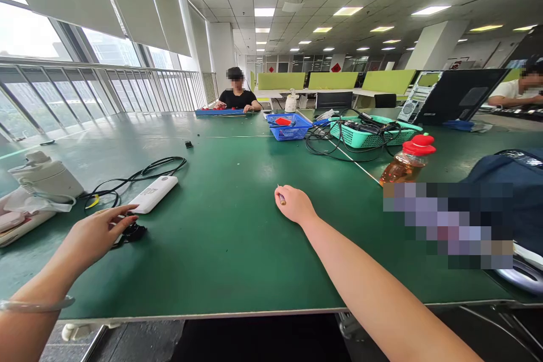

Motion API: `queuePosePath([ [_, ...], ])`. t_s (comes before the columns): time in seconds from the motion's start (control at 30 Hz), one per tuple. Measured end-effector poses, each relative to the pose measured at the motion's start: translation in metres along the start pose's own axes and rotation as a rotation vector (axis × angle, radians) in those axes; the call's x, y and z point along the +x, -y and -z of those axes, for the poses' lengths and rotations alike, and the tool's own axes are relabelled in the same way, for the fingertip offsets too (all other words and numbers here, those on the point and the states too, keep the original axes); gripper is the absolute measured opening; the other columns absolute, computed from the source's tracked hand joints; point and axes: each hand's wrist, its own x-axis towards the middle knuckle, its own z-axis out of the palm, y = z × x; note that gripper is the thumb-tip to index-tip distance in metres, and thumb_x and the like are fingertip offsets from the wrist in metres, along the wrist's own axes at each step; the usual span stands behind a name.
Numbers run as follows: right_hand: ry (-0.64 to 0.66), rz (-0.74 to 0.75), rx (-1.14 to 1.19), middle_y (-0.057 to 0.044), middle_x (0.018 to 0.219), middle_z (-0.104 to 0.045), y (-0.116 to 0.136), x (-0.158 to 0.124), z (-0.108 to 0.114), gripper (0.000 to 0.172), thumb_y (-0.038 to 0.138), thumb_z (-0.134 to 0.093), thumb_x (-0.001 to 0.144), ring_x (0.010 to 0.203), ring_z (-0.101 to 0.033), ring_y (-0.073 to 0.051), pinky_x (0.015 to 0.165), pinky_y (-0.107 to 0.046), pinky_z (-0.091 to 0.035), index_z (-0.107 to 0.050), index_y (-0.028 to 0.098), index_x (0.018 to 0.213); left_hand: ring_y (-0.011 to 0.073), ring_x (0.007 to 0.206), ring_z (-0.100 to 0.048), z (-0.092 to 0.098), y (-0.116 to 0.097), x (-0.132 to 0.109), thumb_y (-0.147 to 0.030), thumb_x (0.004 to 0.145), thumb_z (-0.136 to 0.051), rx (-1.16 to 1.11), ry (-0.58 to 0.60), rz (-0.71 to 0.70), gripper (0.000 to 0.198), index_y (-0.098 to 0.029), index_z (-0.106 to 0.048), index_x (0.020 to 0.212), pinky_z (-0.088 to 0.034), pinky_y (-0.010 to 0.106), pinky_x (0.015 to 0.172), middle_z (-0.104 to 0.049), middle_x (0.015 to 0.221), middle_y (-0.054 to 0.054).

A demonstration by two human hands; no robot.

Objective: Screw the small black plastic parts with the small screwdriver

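My left hand (95, 235) reaches over the table's left side with fingers stretched and apart. Its thumb and fingertips hover at or touch a small black object (134, 232), partly hidden by the hand; whether they touch cannot be told. Just beyond the fingertips lies a white power bank (156, 193), with a black cable (159, 165) looped behind it. My right hand (296, 205) rests closed on the green table (229, 249), near the middle. A small brownish round end shows in that fist, with a thin tip above; the rest is hidden by the fingers.
At left stand a white bottle (46, 178) and a tissue pack (25, 218). Beyond are a blue basket (291, 131), a green basket (360, 138) with cables, and a red-capped bottle (405, 167). A dark bag (509, 181) lies right. A person (236, 93) sits across.
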Motion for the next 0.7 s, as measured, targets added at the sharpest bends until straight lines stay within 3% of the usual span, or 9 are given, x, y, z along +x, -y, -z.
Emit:
queuePosePath([
  [0.17,-0.003,-0.008,0.014,0.001,0.072,-0.055,-0.001,0.001,-0.001,0.019,0.021,-0.043,0.088,0.057,-0.044,-0.011,0.055,-0.023,-0.026,-0.059,0.023,0.078,0.0259,0.101,-0.065,-0.008,0.022,0.0,-0.05,0.078,-0.039,-0.087,0.024,-0.128,0.057,-0.026,-0.062,0.124,-0.048,0.031,0.084,-0.07,0.115,0.003],
  [0.33,0.008,-0.007,0.014,0.0,0.073,-0.057,0.0,0.0,0.001,0.017,0.021,-0.044,0.087,0.058,-0.045,-0.011,0.056,-0.023,-0.027,-0.059,0.023,0.079,0.0255,0.109,-0.063,-0.015,0.027,0.002,-0.046,0.077,-0.039,-0.125,0.116,-0.116,0.053,-0.027,-0.066,0.118,-0.048,0.03,0.089,-0.069,0.117,0.0],
  [0.57,0.012,-0.009,0.012,0.0,0.074,-0.057,0.001,-0.001,0.002,0.017,0.019,-0.044,0.087,0.06,-0.047,-0.012,0.057,-0.024,-0.027,-0.06,0.023,0.08,0.0263,0.108,-0.064,-0.019,0.025,0.001,-0.043,0.082,-0.038,-0.039,0.171,-0.125,0.048,-0.029,-0.066,0.119,-0.047,0.031,0.088,-0.069,0.117,0.001],
  [0.63,0.017,-0.013,0.01,0.0,0.075,-0.057,0.001,0.0,0.003,0.017,0.019,-0.045,0.087,0.06,-0.046,-0.011,0.056,-0.024,-0.027,-0.06,0.022,0.08,0.0263,0.101,-0.066,-0.018,0.025,-0.004,-0.048,0.082,-0.039,-0.025,0.189,-0.125,0.052,-0.03,-0.061,0.126,-0.049,0.031,0.083,-0.07,0.116,0.002],
  [0.7,0.016,-0.014,0.013,0.0,0.074,-0.057,0.001,0.0,0.003,0.017,0.019,-0.045,0.087,0.059,-0.046,-0.011,0.056,-0.024,-0.027,-0.06,0.022,0.08,0.0258,0.093,-0.068,-0.017,0.027,-0.01,-0.056,0.081,-0.042,-0.02,0.128,-0.108,0.06,-0.031,-0.052,0.134,-0.05,0.031,0.079,-0.071,0.114,0.001],
])
